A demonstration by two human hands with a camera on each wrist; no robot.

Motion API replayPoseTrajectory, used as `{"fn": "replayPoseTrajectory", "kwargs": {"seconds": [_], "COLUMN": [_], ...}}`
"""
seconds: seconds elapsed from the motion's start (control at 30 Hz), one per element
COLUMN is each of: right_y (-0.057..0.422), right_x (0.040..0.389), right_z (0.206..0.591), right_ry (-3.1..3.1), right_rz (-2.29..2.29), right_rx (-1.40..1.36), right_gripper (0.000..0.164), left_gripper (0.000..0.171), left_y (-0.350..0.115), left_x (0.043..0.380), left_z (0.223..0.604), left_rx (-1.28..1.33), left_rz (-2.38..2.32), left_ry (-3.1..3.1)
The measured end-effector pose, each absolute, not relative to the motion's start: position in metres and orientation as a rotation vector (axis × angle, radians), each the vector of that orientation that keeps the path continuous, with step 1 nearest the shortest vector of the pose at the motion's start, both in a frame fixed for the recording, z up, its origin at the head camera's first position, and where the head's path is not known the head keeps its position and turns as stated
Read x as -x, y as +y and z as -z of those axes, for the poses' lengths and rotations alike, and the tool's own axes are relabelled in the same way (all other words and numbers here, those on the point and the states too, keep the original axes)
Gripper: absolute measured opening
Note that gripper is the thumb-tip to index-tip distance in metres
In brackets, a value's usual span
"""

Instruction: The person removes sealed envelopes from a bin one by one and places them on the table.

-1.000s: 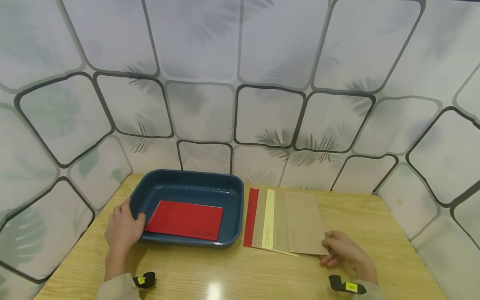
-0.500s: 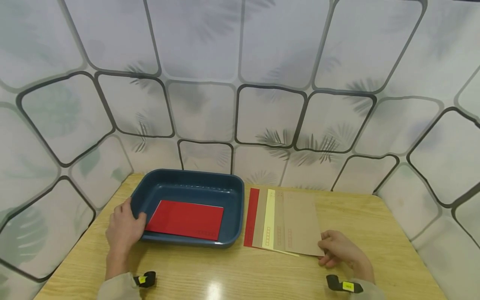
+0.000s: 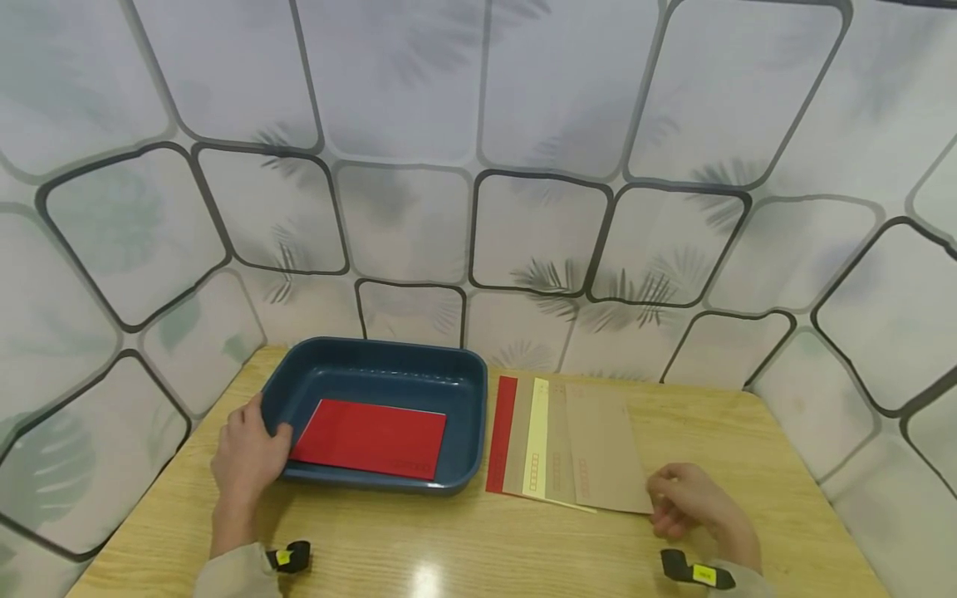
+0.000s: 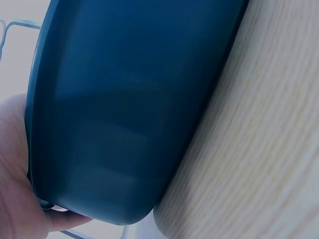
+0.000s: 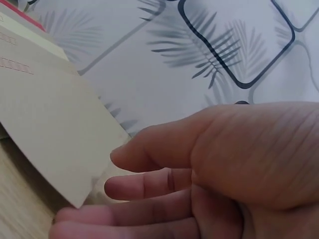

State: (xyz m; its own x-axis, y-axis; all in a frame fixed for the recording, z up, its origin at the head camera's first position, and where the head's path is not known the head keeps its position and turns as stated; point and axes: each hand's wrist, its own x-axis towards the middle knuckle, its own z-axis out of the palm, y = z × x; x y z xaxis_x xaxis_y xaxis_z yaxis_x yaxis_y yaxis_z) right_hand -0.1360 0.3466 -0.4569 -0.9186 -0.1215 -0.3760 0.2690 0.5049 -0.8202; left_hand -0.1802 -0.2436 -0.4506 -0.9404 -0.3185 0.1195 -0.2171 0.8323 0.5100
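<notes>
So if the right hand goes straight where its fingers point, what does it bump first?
Probably the top brown envelope, at its nearest corner. The right hand may even be touching it; depth is unclear.

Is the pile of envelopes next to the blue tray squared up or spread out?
Spread out: in the head view, red, brown and yellow edges show staggered beside the top brown envelope.

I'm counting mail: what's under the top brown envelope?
Strips show of a brown envelope, a yellow envelope, another brown envelope and a red envelope. Most of each, and anything lower, is covered.
</notes>
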Motion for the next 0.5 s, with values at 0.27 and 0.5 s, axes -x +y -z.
{"fn": "replayPoseTrajectory", "kwargs": {"seconds": [0.27,0.5], "right_y": [0.3463,0.3478], "right_x": [0.1355,0.1353], "right_z": [0.4523,0.4534], "right_ry": [2.374,2.376], "right_rz": [1.343,1.327], "right_rx": [-0.132,-0.13], "right_gripper": [0.031,0.033], "left_gripper": [0.065,0.065], "left_y": [-0.2432,-0.2425], "left_x": [0.1802,0.1805], "left_z": [0.4497,0.4506], "left_rx": [-0.421,-0.428], "left_rz": [0.747,0.749], "left_ry": [-2.81,-2.808]}}
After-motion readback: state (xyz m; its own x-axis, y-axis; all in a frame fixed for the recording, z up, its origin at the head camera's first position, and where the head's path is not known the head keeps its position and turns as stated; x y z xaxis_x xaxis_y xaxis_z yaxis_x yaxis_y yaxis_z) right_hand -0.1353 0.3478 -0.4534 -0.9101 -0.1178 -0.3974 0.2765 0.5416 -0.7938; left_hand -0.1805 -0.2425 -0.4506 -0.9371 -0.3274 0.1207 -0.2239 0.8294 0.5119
